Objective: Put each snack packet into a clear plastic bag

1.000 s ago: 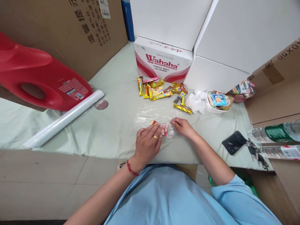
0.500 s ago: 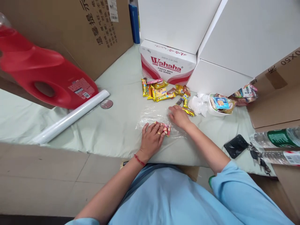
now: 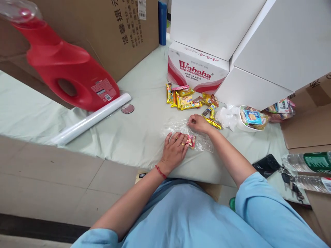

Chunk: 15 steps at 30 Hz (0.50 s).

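My left hand (image 3: 174, 150) lies flat with its fingers spread over a red snack packet (image 3: 190, 140), covering its left part. Under the packet is a crumpled sheet of clear plastic wrap (image 3: 204, 144) on the cloth. Just beyond the packet, my right hand (image 3: 198, 124) is closed in a pinch on the wrap, which is drawn up in creases towards its fingers. Close to that hand lies a gold-wrapped bar (image 3: 213, 123). Farther back is a loose group of snack bars and packets (image 3: 186, 100), mostly yellow.
To the left are a roll of wrap (image 3: 93, 119), a metal disc (image 3: 127, 109) and a red jug (image 3: 74, 75). A Wahaba-style printed carton (image 3: 196, 70) stands behind. On the right are a white bowl of snacks (image 3: 244, 126), a phone (image 3: 267, 165), keys (image 3: 286, 178) and bottles (image 3: 297, 162).
My right hand has closed from loosely spread fingers into a pinch, pulling the wrap up into creases. My left hand stays on the packet. The whole view has shifted slightly.
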Tool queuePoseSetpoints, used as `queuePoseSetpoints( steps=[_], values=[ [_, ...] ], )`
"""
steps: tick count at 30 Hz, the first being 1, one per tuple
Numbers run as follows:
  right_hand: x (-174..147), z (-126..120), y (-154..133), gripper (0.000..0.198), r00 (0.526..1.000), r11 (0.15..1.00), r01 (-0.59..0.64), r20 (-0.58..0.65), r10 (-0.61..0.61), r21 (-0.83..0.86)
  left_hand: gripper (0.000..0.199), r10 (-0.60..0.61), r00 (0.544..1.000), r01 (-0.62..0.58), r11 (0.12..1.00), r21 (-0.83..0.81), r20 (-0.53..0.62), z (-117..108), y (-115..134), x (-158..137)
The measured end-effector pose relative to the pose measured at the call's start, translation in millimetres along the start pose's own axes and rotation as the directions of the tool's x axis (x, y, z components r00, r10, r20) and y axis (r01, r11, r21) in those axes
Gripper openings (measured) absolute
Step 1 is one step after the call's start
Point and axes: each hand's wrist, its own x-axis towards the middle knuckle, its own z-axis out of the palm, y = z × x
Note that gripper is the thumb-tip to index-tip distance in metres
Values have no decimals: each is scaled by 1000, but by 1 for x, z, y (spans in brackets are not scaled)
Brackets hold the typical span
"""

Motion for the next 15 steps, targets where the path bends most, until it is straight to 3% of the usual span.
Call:
queuePoseSetpoints(
  steps=[3, 8, 11, 15],
  values=[
    [0, -1, 4, 29, 999, 995, -37, 12, 36, 97, 44, -2, 1000, 2, 1000, 4, 2, 0, 0, 0],
    [4, -9, 5, 36, 985, 956, -81, 172, 32, 282, 43, -4, 1000, 4, 1000, 25, -2, -2, 1, 0],
    [-6, -13, -3, 31, 992, 927, 2, 113, -48, 375, 43, -23, 1000, 23, 999, 39, 6, -2, 3, 0],
    [-51, 1, -20, 24, 970, 948, 238, 1, -244, 211, 40, -50, 999, 49, 998, 35, 14, 0, 4, -2]
  ],
)
